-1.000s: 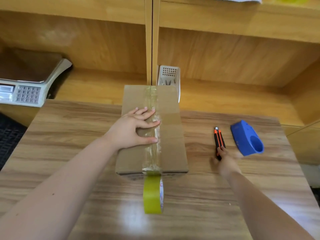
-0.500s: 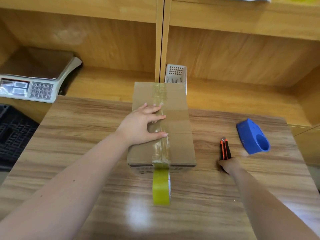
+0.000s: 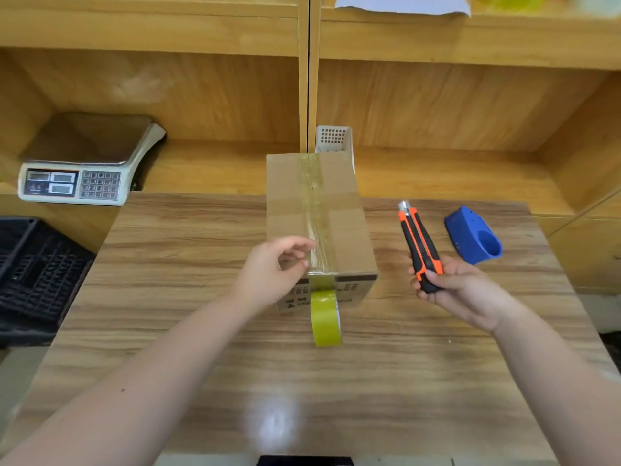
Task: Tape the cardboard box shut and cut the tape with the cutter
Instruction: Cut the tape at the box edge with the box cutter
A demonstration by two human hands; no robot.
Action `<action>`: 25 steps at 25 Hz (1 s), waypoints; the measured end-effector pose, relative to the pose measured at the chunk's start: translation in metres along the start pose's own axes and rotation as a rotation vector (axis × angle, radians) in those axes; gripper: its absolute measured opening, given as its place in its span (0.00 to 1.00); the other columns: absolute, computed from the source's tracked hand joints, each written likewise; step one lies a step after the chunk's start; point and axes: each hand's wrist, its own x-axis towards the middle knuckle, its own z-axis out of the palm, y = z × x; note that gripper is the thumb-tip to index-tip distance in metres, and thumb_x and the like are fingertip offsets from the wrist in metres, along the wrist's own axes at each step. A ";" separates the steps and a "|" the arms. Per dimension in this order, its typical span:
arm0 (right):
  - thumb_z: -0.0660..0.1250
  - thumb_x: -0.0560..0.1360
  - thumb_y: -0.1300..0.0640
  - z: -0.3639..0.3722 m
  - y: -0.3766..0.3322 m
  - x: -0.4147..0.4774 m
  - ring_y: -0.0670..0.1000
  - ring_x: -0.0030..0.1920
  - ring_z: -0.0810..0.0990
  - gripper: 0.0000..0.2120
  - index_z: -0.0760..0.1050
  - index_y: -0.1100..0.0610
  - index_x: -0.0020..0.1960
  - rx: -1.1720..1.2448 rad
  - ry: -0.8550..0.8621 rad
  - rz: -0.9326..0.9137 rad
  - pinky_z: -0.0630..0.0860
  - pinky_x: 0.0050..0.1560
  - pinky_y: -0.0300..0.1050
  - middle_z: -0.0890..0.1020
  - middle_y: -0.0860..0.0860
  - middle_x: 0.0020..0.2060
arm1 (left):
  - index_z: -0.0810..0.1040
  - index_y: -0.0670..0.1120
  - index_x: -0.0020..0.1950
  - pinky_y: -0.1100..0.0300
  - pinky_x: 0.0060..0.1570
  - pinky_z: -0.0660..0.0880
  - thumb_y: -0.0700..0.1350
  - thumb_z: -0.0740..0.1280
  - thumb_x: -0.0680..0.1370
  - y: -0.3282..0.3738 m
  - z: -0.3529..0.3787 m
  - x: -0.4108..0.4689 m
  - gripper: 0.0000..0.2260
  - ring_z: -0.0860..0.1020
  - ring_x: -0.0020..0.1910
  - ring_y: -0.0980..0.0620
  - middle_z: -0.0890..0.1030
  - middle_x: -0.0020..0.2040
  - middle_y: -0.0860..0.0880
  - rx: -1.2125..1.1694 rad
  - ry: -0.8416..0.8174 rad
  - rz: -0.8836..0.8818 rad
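Observation:
A closed cardboard box (image 3: 346,227) stands on the wooden table (image 3: 188,297), with a strip of clear tape (image 3: 316,210) running down the middle of its top. The yellow-green tape roll (image 3: 325,317) hangs on that strip against the box's near face. My left hand (image 3: 272,274) hovers at the box's near left corner, fingers loosely curled and apart, holding nothing. To the right of the box, my right hand (image 3: 460,290) holds the orange-and-black cutter (image 3: 420,243) lifted off the table, its blade end pointing away from me.
A blue tape dispenser (image 3: 473,235) lies at the table's right. A weighing scale (image 3: 80,166) sits on the left shelf, a black crate (image 3: 30,267) left of the table, and a white perforated basket (image 3: 334,139) behind the box.
My right hand has picked the cutter up off the table and raised it. My left hand has lifted off the box top and drawn back to its near corner.

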 end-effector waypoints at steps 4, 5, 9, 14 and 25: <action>0.59 0.78 0.67 0.020 -0.005 -0.025 0.53 0.35 0.75 0.09 0.70 0.61 0.56 -0.466 -0.036 -0.117 0.74 0.34 0.44 0.79 0.59 0.43 | 0.84 0.43 0.47 0.59 0.42 0.78 0.40 0.70 0.75 -0.008 0.011 -0.031 0.03 0.80 0.38 0.53 0.85 0.40 0.48 -0.259 0.162 -0.184; 0.58 0.78 0.67 0.024 -0.005 -0.030 0.52 0.34 0.75 0.08 0.71 0.60 0.55 -0.563 -0.031 -0.146 0.73 0.34 0.44 0.79 0.59 0.43 | 0.83 0.42 0.45 0.56 0.39 0.78 0.42 0.69 0.76 -0.012 0.018 -0.041 0.04 0.79 0.35 0.51 0.84 0.37 0.47 -0.346 0.159 -0.271; 0.59 0.78 0.68 0.031 0.000 -0.038 0.51 0.31 0.73 0.09 0.73 0.56 0.52 -0.761 0.073 -0.246 0.71 0.30 0.41 0.80 0.57 0.38 | 0.82 0.50 0.46 0.51 0.54 0.79 0.53 0.69 0.76 -0.040 0.066 -0.064 0.07 0.83 0.46 0.48 0.85 0.45 0.47 -0.303 -0.033 -0.612; 0.68 0.74 0.59 0.029 0.018 -0.033 0.43 0.27 0.70 0.08 0.75 0.48 0.41 -0.978 0.231 -0.310 0.68 0.33 0.38 0.79 0.47 0.29 | 0.83 0.41 0.44 0.57 0.41 0.69 0.57 0.69 0.74 -0.042 0.104 -0.060 0.19 0.75 0.38 0.50 0.79 0.37 0.48 -0.336 -0.008 -0.657; 0.75 0.57 0.38 0.052 0.017 -0.020 0.49 0.27 0.65 0.25 0.71 0.58 0.29 -1.192 0.401 -0.256 0.60 0.31 0.45 0.66 0.49 0.22 | 0.67 0.44 0.30 0.65 0.25 0.54 0.52 0.72 0.74 -0.027 0.097 -0.085 0.20 0.59 0.25 0.57 0.60 0.25 0.54 -0.376 0.164 -0.478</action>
